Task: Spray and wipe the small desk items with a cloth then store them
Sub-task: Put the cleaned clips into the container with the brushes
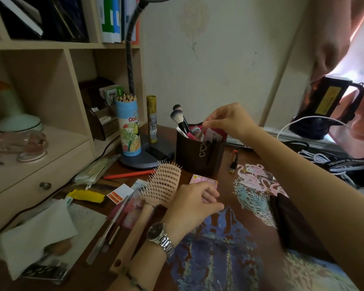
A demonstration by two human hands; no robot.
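Note:
A dark brown desk organiser [200, 158] stands mid-desk with makeup brushes [178, 118] and pink items in it. My right hand [229, 120] hovers over its opening and pinches a thin small stick-like item [202, 132] whose lower end dips into the organiser. My left hand [195, 203], with a watch on the wrist, rests on the desk with loosely curled fingers over the near edge of a pink card [204, 181]. A peach hairbrush [162, 187] lies just left of that hand. A white cloth [38, 229] lies crumpled at the lower left.
A coloured-pencil tube [128, 127] and a lamp base [143, 158] stand behind the brush. An orange pen [128, 175], a yellow item [86, 195] and papers litter the left side. A clear bottle [19, 141] lies on the shelf unit. Cables and a dark bag crowd the right edge.

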